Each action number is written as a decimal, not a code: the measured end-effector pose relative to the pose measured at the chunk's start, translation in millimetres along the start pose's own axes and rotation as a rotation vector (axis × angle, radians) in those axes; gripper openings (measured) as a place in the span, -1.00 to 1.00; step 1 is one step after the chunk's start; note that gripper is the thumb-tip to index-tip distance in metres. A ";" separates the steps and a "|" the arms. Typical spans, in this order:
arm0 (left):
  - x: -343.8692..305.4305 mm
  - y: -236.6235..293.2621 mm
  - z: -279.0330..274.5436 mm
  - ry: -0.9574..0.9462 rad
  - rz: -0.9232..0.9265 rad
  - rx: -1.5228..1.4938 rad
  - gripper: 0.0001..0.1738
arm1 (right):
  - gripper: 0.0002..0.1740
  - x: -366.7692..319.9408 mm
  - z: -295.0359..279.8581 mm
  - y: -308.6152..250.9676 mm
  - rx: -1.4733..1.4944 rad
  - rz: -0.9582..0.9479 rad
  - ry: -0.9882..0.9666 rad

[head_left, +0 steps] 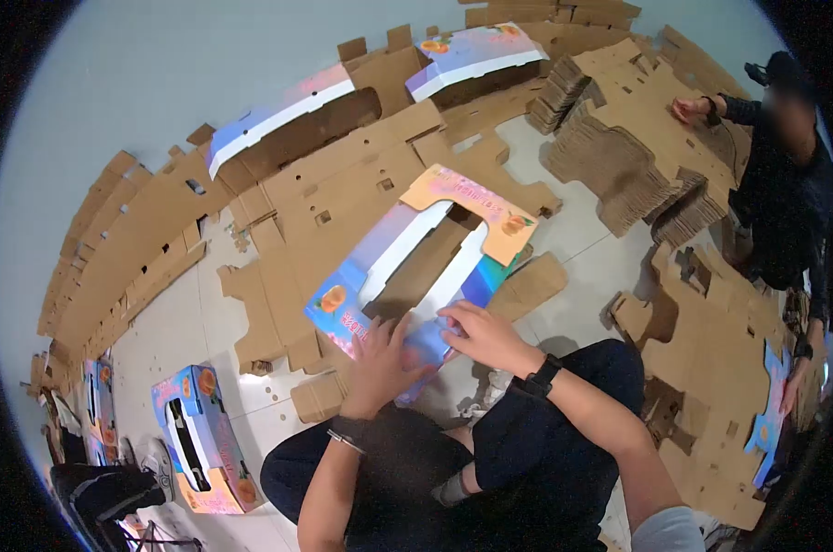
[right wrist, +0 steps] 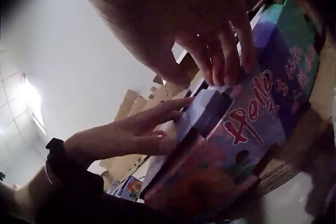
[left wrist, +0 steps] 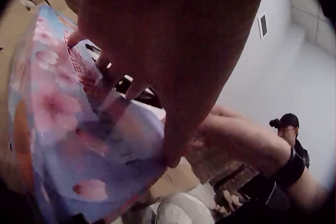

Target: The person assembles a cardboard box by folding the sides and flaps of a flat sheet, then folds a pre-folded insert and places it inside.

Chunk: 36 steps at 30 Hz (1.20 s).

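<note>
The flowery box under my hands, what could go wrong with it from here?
The end of the box nearest you could crease, since your left hand and right hand both touch it. The white borders beside its long opening look narrow and might bend if pressed hard. And the flattened cardboard that seems to lie beneath might slide, shifting the box.

"Hello" (right wrist: 249,109) is printed in red on the box (right wrist: 226,148); the smaller characters (right wrist: 285,85) beside it cannot be made out.
</note>
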<state>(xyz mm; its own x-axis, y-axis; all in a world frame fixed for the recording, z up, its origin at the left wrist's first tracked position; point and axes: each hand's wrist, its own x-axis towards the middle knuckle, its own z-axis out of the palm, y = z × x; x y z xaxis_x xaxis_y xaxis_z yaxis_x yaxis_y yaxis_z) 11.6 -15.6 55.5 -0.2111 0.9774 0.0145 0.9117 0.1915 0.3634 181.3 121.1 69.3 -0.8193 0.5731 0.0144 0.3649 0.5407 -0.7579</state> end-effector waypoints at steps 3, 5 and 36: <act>8.0 8.6 4.4 -0.117 -0.035 -0.066 0.15 | -0.72 5.2 12.0 7.5 -0.008 -0.036 -0.015; 10.7 15.6 10.0 -0.101 -0.047 -0.019 0.18 | -0.73 6.7 12.1 17.3 -0.024 -0.057 -0.057; -8.6 94.9 -3.1 0.229 -0.023 -0.236 -0.30 | -0.35 15.0 -39.1 47.7 0.041 0.229 0.143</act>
<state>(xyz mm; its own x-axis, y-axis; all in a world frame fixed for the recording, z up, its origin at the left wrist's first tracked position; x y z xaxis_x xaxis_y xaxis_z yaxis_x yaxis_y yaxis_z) 98.9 -6.0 92.8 -0.3289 0.9222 0.2033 0.8044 0.1608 0.5719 203.7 179.5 58.8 -0.6454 0.7605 -0.0710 0.5133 0.3631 -0.7776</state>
